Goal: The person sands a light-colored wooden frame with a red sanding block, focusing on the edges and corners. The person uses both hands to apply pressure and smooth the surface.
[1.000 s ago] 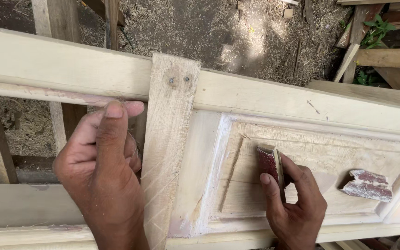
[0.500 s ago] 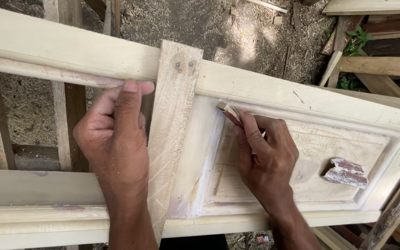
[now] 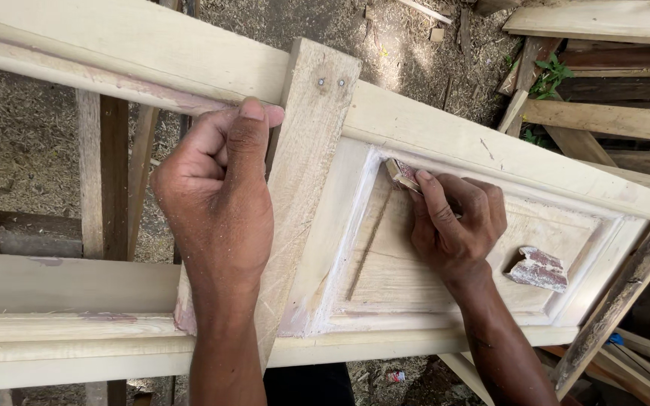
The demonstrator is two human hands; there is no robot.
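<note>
Since the frame 0.5 s ago, the right hand (image 3: 457,225) has stayed at the upper left corner of the raised panel (image 3: 445,256), and the whole door frame sits higher and more tilted in view.

Step in hand, as judged: sanding the moulded recess at that corner. The right grip is pinching a folded piece of sandpaper (image 3: 402,174), its edge pressed into the groove just inside the panel's corner.

The left hand (image 3: 216,195) is curled, with the thumb pressed on the top rail (image 3: 152,53), just left of the nailed wooden brace (image 3: 302,188) that borders the panel.

1 spare worn piece of sandpaper (image 3: 537,269) lies on the panel, right of the working hand.

Next move, as judged: a stroke along the groove, which calls for steady edge pressure and a firm brace.
</note>
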